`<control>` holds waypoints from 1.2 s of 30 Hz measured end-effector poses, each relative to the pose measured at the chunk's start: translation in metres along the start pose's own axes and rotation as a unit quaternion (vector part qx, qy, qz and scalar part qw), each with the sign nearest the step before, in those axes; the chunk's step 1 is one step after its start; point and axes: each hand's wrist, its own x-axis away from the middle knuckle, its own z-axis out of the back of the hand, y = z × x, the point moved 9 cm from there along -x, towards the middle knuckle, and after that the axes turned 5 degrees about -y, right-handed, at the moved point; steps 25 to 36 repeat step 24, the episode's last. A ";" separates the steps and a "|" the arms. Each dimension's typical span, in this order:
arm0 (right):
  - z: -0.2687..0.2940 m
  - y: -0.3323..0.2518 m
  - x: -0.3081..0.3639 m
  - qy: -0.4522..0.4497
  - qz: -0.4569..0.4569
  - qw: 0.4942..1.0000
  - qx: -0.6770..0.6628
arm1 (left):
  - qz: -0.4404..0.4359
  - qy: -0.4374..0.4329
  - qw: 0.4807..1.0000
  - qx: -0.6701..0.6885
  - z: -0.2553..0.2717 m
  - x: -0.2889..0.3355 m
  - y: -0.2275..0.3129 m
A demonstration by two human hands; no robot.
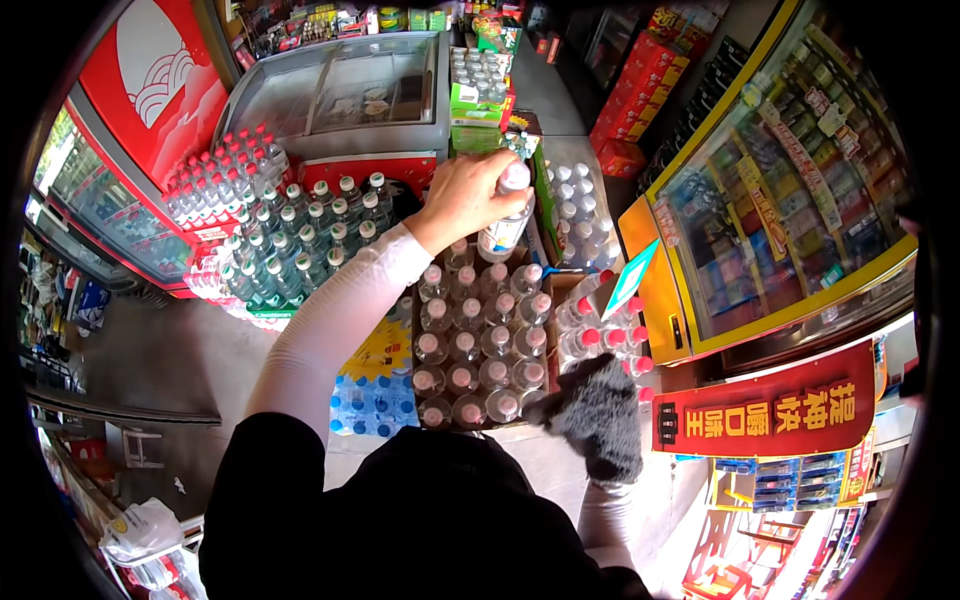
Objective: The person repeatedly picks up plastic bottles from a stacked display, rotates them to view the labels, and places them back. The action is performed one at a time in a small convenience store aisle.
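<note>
My left hand [462,200] is closed around the neck of a clear plastic bottle [503,236] with a pale cap and a printed label. It holds the bottle upright at the far end of a carton of clear bottles with pale pink caps [465,345]. Whether the bottle's base touches anything is hidden. A fuzzy dark grey cloth [605,415] covers my right hand, whose fingers do not show. The cloth hangs beside the carton's near right corner, close to the nearest bottles there.
Left of the carton stand green-tinted bottles with white caps [290,240] and red-capped bottles [215,185]. Blue-capped bottles [372,400] sit near left, red-capped ones [590,335] at right. A chest freezer [350,95] stands behind. A yellow-framed glass cooler [790,170] borders the right.
</note>
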 end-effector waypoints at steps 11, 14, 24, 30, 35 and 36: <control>-0.017 0.025 0.019 -0.077 -0.005 0.997 -0.006 | 0.069 -0.125 0.988 -0.066 -0.172 0.042 -0.121; -0.020 0.026 0.011 -0.094 -0.003 0.995 -0.020 | 0.134 -0.171 0.974 -0.061 -0.205 0.066 -0.152; -0.050 0.041 -0.002 -0.168 0.047 0.981 -0.085 | 0.250 -0.448 0.830 -0.216 -0.207 0.081 -0.182; -0.050 0.041 -0.002 -0.168 0.047 0.981 -0.085 | 0.250 -0.448 0.830 -0.216 -0.207 0.081 -0.182; -0.050 0.041 -0.002 -0.168 0.047 0.981 -0.085 | 0.250 -0.448 0.830 -0.216 -0.207 0.081 -0.182; -0.050 0.041 -0.002 -0.168 0.047 0.981 -0.085 | 0.250 -0.448 0.830 -0.216 -0.207 0.081 -0.182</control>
